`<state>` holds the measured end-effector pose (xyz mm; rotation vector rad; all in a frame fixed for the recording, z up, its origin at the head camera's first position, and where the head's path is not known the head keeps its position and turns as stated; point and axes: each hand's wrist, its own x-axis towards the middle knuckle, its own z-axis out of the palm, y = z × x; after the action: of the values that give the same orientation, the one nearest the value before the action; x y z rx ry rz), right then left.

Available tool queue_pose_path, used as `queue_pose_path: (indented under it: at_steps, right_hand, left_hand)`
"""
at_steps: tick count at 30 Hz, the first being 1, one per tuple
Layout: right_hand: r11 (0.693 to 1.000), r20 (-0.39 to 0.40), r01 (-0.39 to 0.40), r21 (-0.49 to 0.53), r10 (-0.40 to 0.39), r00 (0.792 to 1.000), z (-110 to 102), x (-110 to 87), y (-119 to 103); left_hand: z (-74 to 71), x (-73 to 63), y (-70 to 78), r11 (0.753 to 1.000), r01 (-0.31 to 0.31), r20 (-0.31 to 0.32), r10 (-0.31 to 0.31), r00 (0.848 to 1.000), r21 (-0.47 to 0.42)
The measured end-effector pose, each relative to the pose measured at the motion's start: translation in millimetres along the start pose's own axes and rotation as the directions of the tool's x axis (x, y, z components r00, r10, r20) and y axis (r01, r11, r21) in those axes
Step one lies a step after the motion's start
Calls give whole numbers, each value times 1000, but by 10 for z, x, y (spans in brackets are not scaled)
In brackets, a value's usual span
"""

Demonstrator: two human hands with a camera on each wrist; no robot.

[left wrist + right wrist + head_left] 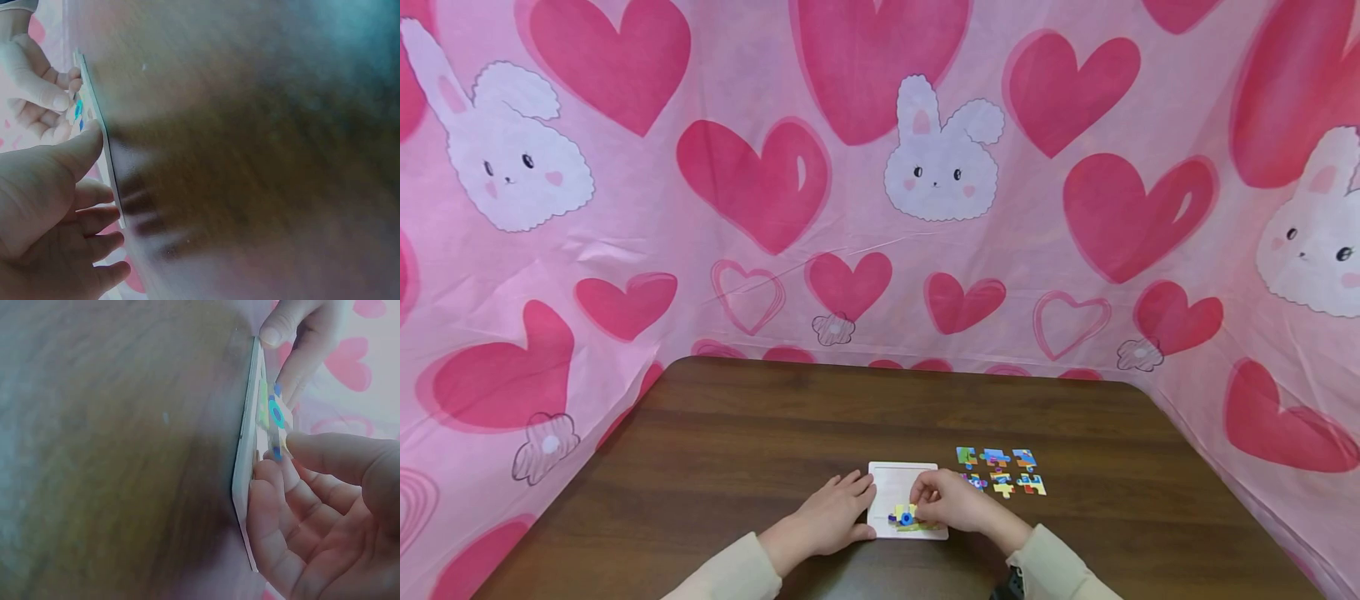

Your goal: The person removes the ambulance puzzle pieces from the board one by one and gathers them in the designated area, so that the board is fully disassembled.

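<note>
A white puzzle tray point(891, 482) with a raised rim lies near the front of the table. My left hand point(827, 515) rests along its left edge, fingers extended and thumb at the near corner. Over the tray's lower part, my right hand point(951, 502) pinches a yellow jigsaw piece point(901, 511) with a blue ring on it. In the right wrist view the jigsaw piece point(275, 414) stands slightly off the tray surface between thumb and fingers. A green and yellow strip point(917, 527) shows beneath it along the tray's bottom; the fingers partly hide this area.
To the right of the tray, several loose jigsaw pieces point(996, 457) lie in two rows on the brown wooden table point(760, 442). My right forearm passes close in front of them. A pink curtain point(865, 225) with hearts and rabbits surrounds the table's back and sides.
</note>
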<state>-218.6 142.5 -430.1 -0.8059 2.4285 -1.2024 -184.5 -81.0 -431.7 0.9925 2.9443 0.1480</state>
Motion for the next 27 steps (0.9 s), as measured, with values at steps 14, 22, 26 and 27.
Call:
queue_pose_path:
  at_steps: [14, 22, 26, 27]
  right_hand:
    - [1000, -9, 19, -12, -20, 1000, 32, 0, -16]
    - [998, 22, -14, 59, 12, 1000, -15, -17, -22]
    - [993, 20, -43, 109, 41, 999, -82, -41, -24]
    - [992, 13, -51, 117, 49, 999, -102, -50, -28]
  left_hand:
    - [-16, -3, 8, 1000, -15, -10, 15, 1000, 10]
    - [-15, -3, 5, 1000, -6, 1, 6, 1000, 7]
    - [-13, 2, 2, 1000, 3, 17, -3, 1000, -3]
    - [-11, 3, 0, 1000, 4, 20, -4, 1000, -4]
